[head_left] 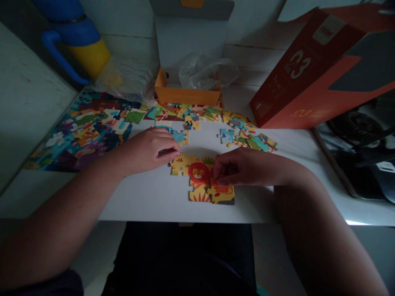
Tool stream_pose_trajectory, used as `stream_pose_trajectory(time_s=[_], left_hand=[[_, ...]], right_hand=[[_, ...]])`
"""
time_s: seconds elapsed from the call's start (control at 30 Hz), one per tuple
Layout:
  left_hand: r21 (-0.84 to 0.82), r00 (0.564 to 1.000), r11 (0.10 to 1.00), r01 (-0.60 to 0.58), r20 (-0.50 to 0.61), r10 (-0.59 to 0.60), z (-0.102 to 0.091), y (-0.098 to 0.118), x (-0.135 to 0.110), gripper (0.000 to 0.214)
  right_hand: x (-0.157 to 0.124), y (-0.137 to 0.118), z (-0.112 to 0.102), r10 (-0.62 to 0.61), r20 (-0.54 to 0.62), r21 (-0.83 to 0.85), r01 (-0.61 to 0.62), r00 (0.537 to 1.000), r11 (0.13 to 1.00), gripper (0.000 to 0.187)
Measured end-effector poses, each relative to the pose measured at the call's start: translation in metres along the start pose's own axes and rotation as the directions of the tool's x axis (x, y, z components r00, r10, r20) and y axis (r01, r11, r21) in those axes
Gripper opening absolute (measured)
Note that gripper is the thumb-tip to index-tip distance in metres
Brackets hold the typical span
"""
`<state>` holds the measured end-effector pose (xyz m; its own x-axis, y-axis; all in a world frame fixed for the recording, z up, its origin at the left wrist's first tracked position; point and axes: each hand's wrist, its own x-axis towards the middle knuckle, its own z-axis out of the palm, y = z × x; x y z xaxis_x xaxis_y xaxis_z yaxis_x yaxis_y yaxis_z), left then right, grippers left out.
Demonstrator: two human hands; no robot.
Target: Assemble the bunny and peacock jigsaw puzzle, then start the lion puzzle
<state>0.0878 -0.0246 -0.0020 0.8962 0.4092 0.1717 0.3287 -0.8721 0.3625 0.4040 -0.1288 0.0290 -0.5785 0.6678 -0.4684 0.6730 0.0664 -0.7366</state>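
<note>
A small cluster of joined yellow puzzle pieces with a lion (202,179) lies on the white table (148,197) near its front edge. My left hand (149,149) rests curled at the cluster's upper left corner, fingertips pressing on the yellow piece there. My right hand (243,167) is curled at the cluster's right side, fingers pinching an orange-red piece beside the lion's head. Loose colourful pieces (247,137) lie scattered just beyond both hands.
A partly assembled colourful puzzle (83,131) lies at the left. An orange tray box (185,94) with a plastic bag (206,72) stands at the back. A large red box lid (311,70) leans at the right. A blue-and-yellow container (77,37) sits back left.
</note>
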Motion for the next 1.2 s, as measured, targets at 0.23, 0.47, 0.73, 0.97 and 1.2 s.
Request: stream_pose_trajectory(time_s=[0.23, 0.47, 0.73, 0.97, 1.2], left_hand=[[-0.011, 1.000, 1.000, -0.003, -0.003, 0.002, -0.0008, 0.0006, 0.0003, 0.025], [-0.020, 1.000, 1.000, -0.014, -0.017, 0.013, 0.0015, -0.0018, -0.0011, 0.023], [0.007, 1.000, 1.000, -0.012, 0.004, 0.012, -0.0002, -0.0011, -0.0008, 0.027], [0.002, 1.000, 1.000, -0.001, -0.003, 0.001, -0.0006, 0.0005, -0.0004, 0.026], [0.003, 1.000, 1.000, -0.010, -0.009, 0.010, -0.0005, -0.0001, -0.0007, 0.026]], right_hand=[[0.0032, -0.0011, 0.0021, 0.003, -0.060, -0.054, -0.006, 0.998, 0.999, 0.013], [0.0001, -0.0006, 0.0010, 0.100, -0.123, -0.054, -0.107, 0.987, 0.993, 0.019], [-0.0058, 0.0017, -0.0026, 0.190, -0.256, -0.049, -0.209, 0.948, 0.977, 0.028], [-0.0047, 0.0034, -0.0034, 0.063, -0.235, -0.152, -0.100, 0.970, 0.983, 0.031], [-0.0008, 0.0032, 0.0003, 0.009, -0.129, -0.138, -0.027, 0.992, 0.990, 0.039]])
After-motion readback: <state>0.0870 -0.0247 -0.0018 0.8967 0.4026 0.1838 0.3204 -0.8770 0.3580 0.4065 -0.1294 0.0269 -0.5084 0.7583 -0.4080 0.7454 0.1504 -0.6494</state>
